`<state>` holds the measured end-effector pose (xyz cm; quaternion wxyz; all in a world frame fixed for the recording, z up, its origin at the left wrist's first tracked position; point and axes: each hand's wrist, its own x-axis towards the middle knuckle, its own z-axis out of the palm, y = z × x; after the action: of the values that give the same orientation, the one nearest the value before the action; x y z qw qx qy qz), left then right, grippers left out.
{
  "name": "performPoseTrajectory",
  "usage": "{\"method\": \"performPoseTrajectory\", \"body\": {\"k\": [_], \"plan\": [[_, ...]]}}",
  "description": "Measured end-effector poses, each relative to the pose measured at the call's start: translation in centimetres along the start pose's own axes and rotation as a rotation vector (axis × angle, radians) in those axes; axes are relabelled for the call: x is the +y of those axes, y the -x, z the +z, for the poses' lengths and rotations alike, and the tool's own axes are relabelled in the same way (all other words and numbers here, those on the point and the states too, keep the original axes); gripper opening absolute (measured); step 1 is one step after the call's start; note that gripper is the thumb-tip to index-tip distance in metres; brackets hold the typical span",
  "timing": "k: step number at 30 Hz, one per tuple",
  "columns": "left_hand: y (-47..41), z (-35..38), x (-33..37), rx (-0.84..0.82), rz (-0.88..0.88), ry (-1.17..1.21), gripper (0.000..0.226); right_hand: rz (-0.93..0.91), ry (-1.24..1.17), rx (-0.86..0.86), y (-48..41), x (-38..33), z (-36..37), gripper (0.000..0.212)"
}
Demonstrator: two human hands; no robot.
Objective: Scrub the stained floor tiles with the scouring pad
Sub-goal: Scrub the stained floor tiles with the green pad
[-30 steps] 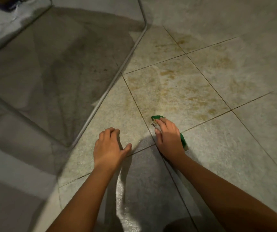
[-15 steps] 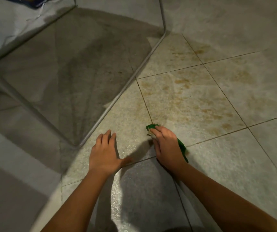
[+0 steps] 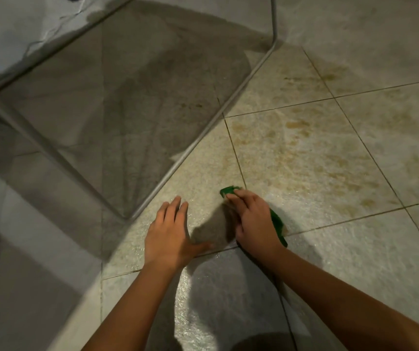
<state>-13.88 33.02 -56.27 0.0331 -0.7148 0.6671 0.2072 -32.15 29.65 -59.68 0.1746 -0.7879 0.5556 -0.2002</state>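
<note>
My right hand (image 3: 252, 219) presses a green scouring pad (image 3: 277, 221) flat on the floor, close to a grout line crossing. Most of the pad is hidden under the fingers; green shows at the fingertips and along the outer side of the hand. My left hand (image 3: 169, 234) lies flat on the tile to the left, fingers spread, holding nothing. Beige floor tiles (image 3: 312, 160) beyond the pad carry brown-orange stains, strongest up and to the right. The tile under my arms looks wet and shiny.
A metal tube frame (image 3: 198, 138) with see-through grey mesh stands on the floor to the upper left, its lower bar running diagonally just left of my left hand. A pale wall or step (image 3: 26, 249) fills the lower left. A dark shape sits at the left edge.
The view has shifted, so the frame and stains sit more to the right. My right hand with the pad has moved slightly along the tile; my left hand has flattened with fingers stretched out.
</note>
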Motion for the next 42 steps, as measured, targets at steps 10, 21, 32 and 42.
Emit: {"method": "performPoseTrajectory", "body": {"k": [10, 21, 32, 42], "plan": [[0.0, -0.2, -0.1, -0.001, 0.013, -0.007, 0.109, 0.087, 0.001, 0.147, -3.8, 0.9, 0.0, 0.039], [0.0, -0.2, 0.1, 0.003, 0.013, 0.010, 0.111, -0.121, 0.046, -0.015, -6.8, -2.3, 2.1, 0.041], [-0.7, -0.9, 0.9, 0.077, -0.051, 0.047, 0.098, -0.056, 0.079, -0.198, -6.4, 1.2, -0.8, 0.039], [-1.1, -0.8, 1.5, -0.014, -0.194, 0.012, 0.114, -0.331, 0.076, -0.147, -7.5, -0.8, 1.2, 0.040]]}}
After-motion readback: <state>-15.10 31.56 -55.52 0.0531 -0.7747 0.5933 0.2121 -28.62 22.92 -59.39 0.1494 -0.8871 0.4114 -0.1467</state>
